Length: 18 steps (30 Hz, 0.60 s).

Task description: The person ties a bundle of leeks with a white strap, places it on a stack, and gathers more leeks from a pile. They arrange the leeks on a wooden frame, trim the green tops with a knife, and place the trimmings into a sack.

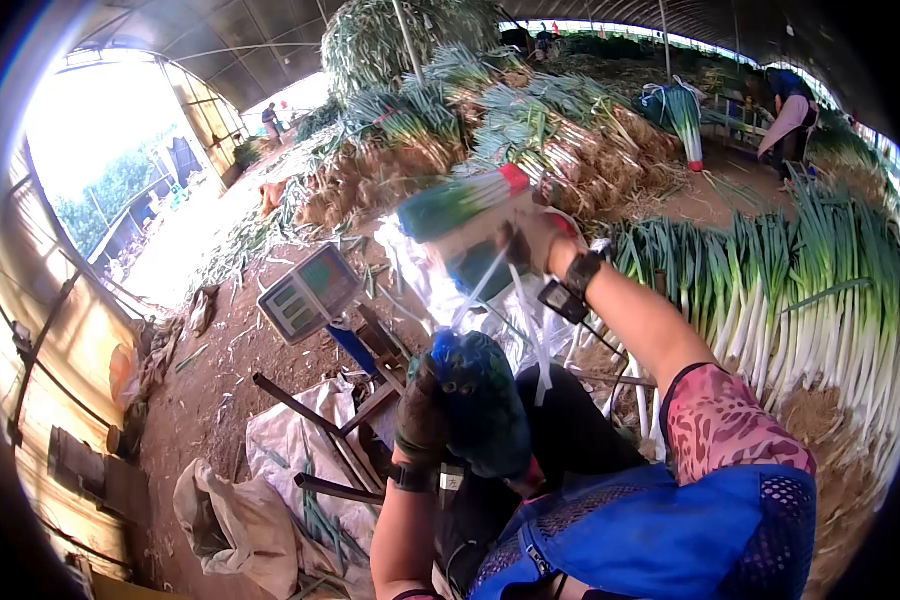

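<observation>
My gloved left hand (420, 410) is closed against the side of a dark blue-green bundle (480, 400) at my lap; its exact make-up is hard to tell. Motion blurs my gloved right hand (538, 243), raised ahead of me, with thin white straps (530, 320) running down from its fingers toward the lap. Just beyond that hand lies a leek bundle (465, 205) with green leaves at the left and a red band at the right end. White plastic sheeting (410, 260) spreads under and around it.
A scale display (310, 293) stands left of centre, beside a dark metal frame (315, 415). Trimmed leeks (750, 280) stand in a row at right. Leek heaps (570, 130) fill the back. A pale sack (235, 530) lies lower left. A person (792, 115) bends at far right.
</observation>
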Available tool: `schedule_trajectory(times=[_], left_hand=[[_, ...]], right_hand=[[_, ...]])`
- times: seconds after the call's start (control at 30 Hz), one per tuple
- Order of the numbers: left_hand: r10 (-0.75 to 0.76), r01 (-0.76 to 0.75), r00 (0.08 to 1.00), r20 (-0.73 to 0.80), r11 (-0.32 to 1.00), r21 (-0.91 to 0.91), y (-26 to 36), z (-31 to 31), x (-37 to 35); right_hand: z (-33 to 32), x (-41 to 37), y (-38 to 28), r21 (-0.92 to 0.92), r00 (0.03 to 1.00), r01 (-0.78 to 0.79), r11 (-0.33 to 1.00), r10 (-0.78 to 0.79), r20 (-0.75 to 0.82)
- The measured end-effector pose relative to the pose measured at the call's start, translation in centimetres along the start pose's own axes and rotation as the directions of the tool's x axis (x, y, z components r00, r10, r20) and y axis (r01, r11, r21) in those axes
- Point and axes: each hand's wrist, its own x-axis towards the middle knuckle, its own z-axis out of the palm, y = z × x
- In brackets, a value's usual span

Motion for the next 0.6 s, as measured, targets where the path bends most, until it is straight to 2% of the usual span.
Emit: schedule_trajectory(times=[0.03, 0.07, 0.13, 0.17, 0.2, 0.23, 0.27, 0.3, 0.33, 0.37, 0.4, 0.47, 0.5, 0.57, 0.6], left_hand=[[0.007, -0.007, 1.000, -0.002, 0.999, 0.038, -0.1, -0.3, 0.0], [0.004, 0.003, 0.996, -0.085, 0.997, 0.079, 0.0, 0.0, 0.1], [-0.063, 0.066, 0.997, -0.052, 0.996, 0.055, 0.9, 0.5, 0.5], [-0.096, 0.098, 0.995, -0.033, 0.994, 0.043, 1.3, 0.6, 0.9], [-0.073, 0.093, 0.994, -0.080, 0.956, 0.280, 1.5, -0.1, 1.2], [-0.036, 0.091, 0.992, -0.119, 0.861, 0.500, 1.5, -1.1, 1.7], [-0.034, 0.132, 0.984, -0.177, 0.805, 0.579, 1.6, -0.8, 2.2], [-0.032, 0.180, 0.972, -0.234, 0.741, 0.647, 1.7, -0.6, 2.7], [-0.081, 0.264, 0.945, -0.317, 0.762, 0.592, 2.1, 1.1, 3.2], [-0.134, 0.344, 0.909, -0.394, 0.776, 0.529, 2.4, 2.4, 3.8], [-0.161, 0.402, 0.897, -0.412, 0.684, 0.608, 2.4, 3.1, 4.4], [-0.192, 0.403, 0.914, -0.357, 0.525, 0.750, 1.9, 3.1, 4.8], [-0.208, 0.390, 0.920, -0.331, 0.436, 0.811, 1.6, 2.9, 5.0], [-0.212, 0.311, 0.947, -0.242, 0.406, 0.859, 0.6, 1.4, 5.0], [-0.214, 0.270, 0.956, -0.198, 0.390, 0.880, 0.5, 1.2, 4.9]], right_hand=[[-3.3, -1.5, 0.1, -0.398, 0.998, 0.024, 0.917, 0.001, 0.064], [-5.1, -3.6, 0.7, -0.565, 0.995, -0.055, 0.823, -0.003, -0.102], [-7.1, -8.5, 2.9, -0.781, 0.910, -0.286, 0.556, -0.097, -0.403], [-6.5, -10.6, 3.7, -0.815, 0.834, -0.420, 0.399, -0.185, -0.520], [-1.6, -14.1, 6.2, -0.789, 0.744, -0.596, 0.146, -0.270, -0.612], [-1.6, -15.2, 5.0, -0.776, 0.729, -0.631, -0.016, -0.354, -0.586], [-0.8, -15.8, 4.8, -0.713, 0.850, -0.478, -0.513, -0.474, -0.230], [0.7, -17.0, 4.8, -0.381, 0.916, -0.296, -0.876, -0.374, 0.147], [4.6, -18.1, 6.9, -0.355, 0.905, -0.292, -0.888, -0.376, 0.199], [7.5, -18.7, 8.9, -0.391, 0.869, 0.010, -0.920, -0.186, 0.459], [9.8, -19.3, 10.8, -0.340, 0.722, 0.309, -0.889, -0.014, 0.692], [13.5, -20.5, 14.0, -0.385, 0.862, 0.349, -0.855, 0.132, 0.490], [12.8, -20.0, 15.0, -0.294, 0.819, 0.431, -0.853, 0.233, 0.525], [9.7, -17.9, 15.7, -0.215, 0.741, 0.571, -0.793, 0.384, 0.552], [9.0, -17.5, 15.6, -0.289, 0.783, 0.568, -0.770, 0.399, 0.476]])
